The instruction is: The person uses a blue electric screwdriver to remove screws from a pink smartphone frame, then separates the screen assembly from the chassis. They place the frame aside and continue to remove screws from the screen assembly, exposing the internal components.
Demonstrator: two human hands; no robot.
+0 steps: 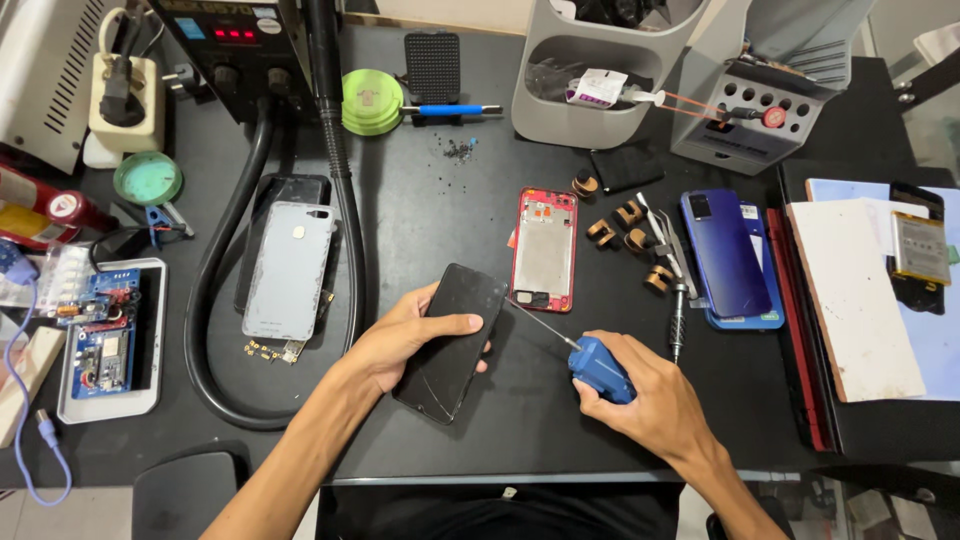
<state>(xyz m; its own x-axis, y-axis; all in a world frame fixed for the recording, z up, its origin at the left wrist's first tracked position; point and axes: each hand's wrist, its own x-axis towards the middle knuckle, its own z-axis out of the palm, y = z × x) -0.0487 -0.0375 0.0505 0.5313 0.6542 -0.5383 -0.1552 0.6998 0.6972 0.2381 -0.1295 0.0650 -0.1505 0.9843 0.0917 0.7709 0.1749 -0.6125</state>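
Holding item one: a black smartphone [450, 342], screen side up, faint cracks near its lower end, lying tilted on the black work mat [440, 215] near the front edge. The left hand [405, 335] is closed around the phone's left edge, thumb laid across the glass.

Item two: a blue-handled precision screwdriver [597, 368], clenched in the right hand [655, 405]. Its thin shaft points up and left, the tip close to the phone's upper right corner; whether it touches cannot be told.

Step in hand, as judged: working at the phone's edge or a corner with the driver, the left hand steadying the body. A next move would call for a firm hold on the phone and the tip seated squarely before any turning or prying, since the glass looks already cracked.

Nearby stock:
- red phone mid-frame [544, 250], bare, just above the driver tip
- grey back cover [288, 270], left, inside the loop of a black hose [345, 200]
- blue phone [727, 255], right
- tweezers [662, 235] and small brown clamps [630, 225] between the red frame and blue phone
- circuit board in a white tray [105, 340], far left
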